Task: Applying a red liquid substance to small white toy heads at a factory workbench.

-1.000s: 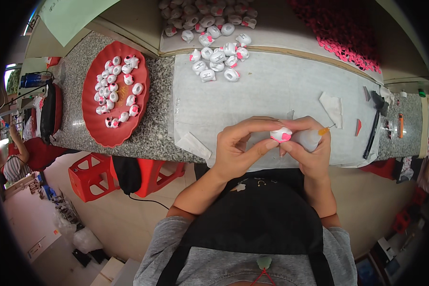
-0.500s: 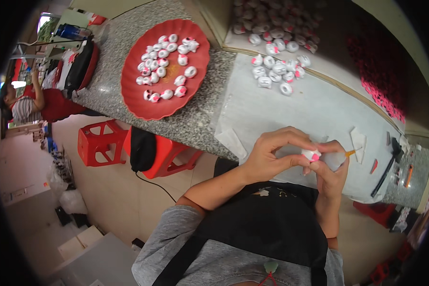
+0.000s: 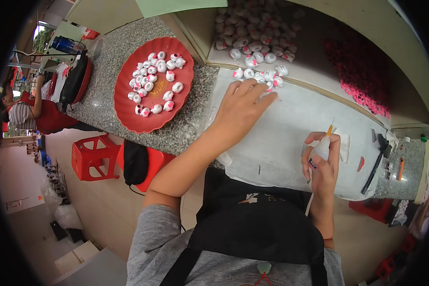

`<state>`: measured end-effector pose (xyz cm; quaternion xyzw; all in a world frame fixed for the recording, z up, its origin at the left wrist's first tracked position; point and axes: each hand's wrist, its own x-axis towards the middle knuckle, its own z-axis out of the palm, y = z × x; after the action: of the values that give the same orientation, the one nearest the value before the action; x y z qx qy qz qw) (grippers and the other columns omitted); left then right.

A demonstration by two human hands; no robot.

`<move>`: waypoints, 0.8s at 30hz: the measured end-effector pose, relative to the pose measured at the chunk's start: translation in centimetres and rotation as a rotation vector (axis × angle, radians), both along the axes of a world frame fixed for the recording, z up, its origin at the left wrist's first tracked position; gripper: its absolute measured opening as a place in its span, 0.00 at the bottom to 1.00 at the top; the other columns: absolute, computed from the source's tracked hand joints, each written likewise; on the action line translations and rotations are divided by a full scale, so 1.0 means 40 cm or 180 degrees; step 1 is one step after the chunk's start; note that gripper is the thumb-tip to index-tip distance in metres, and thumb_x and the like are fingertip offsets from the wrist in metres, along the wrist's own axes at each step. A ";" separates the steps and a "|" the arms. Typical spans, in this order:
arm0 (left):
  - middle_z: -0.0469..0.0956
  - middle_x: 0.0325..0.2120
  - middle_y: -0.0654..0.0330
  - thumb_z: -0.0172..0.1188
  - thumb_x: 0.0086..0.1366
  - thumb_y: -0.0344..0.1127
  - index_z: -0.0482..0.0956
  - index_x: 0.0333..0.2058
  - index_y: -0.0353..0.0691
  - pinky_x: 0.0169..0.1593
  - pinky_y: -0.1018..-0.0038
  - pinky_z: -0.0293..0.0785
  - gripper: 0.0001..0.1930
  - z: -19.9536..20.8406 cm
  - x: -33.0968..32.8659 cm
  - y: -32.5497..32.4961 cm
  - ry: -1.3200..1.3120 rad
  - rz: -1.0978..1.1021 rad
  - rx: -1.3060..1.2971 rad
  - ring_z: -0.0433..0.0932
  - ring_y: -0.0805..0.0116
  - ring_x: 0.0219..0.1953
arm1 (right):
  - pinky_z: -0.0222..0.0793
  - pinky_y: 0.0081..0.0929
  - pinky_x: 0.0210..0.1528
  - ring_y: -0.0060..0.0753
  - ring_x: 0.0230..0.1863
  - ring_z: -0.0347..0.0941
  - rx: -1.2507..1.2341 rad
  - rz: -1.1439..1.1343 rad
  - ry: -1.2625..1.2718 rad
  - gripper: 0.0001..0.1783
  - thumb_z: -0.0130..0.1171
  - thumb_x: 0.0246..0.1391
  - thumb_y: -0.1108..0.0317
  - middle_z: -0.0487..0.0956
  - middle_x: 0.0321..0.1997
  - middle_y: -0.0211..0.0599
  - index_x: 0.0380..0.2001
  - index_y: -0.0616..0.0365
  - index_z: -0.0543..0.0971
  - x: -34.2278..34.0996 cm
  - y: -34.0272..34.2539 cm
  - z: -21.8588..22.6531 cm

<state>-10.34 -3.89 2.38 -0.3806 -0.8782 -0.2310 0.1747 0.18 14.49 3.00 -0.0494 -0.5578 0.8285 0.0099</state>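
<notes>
Separated since moments ago, the left hand (image 3: 240, 112) spreads open over pink-and-white beads (image 3: 269, 75) toward the back of the paper-covered surface (image 3: 281, 138), while the right hand (image 3: 325, 164) grips a needle-tipped bottle (image 3: 321, 148).

Red plastic stool (image 3: 79, 159) on pale floor (image 3: 100, 209) beside speckled counter (image 3: 105, 43)

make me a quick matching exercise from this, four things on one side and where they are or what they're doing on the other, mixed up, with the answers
1. left hand
2. right hand
3. red plate
4. pink pieces

A. heaped at the right of the shelf
B. at the loose white pieces
C. on the speckled counter
D. wrapped around a bottle

1-B, 2-D, 3-C, 4-A
</notes>
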 end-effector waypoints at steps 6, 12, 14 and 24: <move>0.71 0.32 0.60 0.58 0.40 0.27 0.72 0.27 0.39 0.41 0.71 0.60 0.11 -0.010 -0.016 0.026 0.0485 -0.0074 -0.0299 0.67 0.68 0.38 | 0.63 0.17 0.16 0.26 0.24 0.64 0.0101 -0.0082 -0.0105 0.16 0.46 0.41 0.72 0.62 0.36 0.43 0.36 0.62 0.58 0.026 0.052 0.005; 0.70 0.33 0.55 0.55 0.44 0.19 0.72 0.29 0.35 0.37 0.79 0.64 0.10 0.001 0.079 0.079 -0.2395 -0.0450 0.2329 0.68 0.71 0.36 | 0.68 0.23 0.24 0.32 0.33 0.67 0.0337 -0.0465 0.0158 0.15 0.50 0.41 0.72 0.63 0.37 0.42 0.35 0.67 0.66 0.033 0.084 0.020; 0.69 0.35 0.52 0.54 0.46 0.19 0.72 0.30 0.34 0.38 0.81 0.63 0.10 -0.007 0.103 0.102 -0.3203 -0.0480 0.3255 0.67 0.71 0.37 | 0.69 0.23 0.24 0.32 0.33 0.67 0.0288 -0.0698 0.0154 0.15 0.52 0.39 0.73 0.64 0.36 0.41 0.34 0.66 0.66 0.047 0.094 0.018; 0.68 0.37 0.50 0.53 0.47 0.22 0.65 0.38 0.33 0.42 0.75 0.64 0.16 -0.034 0.171 0.144 -0.3867 -0.0548 0.3932 0.70 0.67 0.36 | 0.56 0.12 0.29 0.22 0.26 0.56 0.1209 -0.1591 0.1396 0.18 0.59 0.31 0.72 0.61 0.28 0.34 0.26 0.55 0.62 0.060 0.074 0.043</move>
<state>-3.51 1.86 1.00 -0.0936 -0.5050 -0.8416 -0.1670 2.58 17.45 4.71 -0.0028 -0.6568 0.6732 0.3397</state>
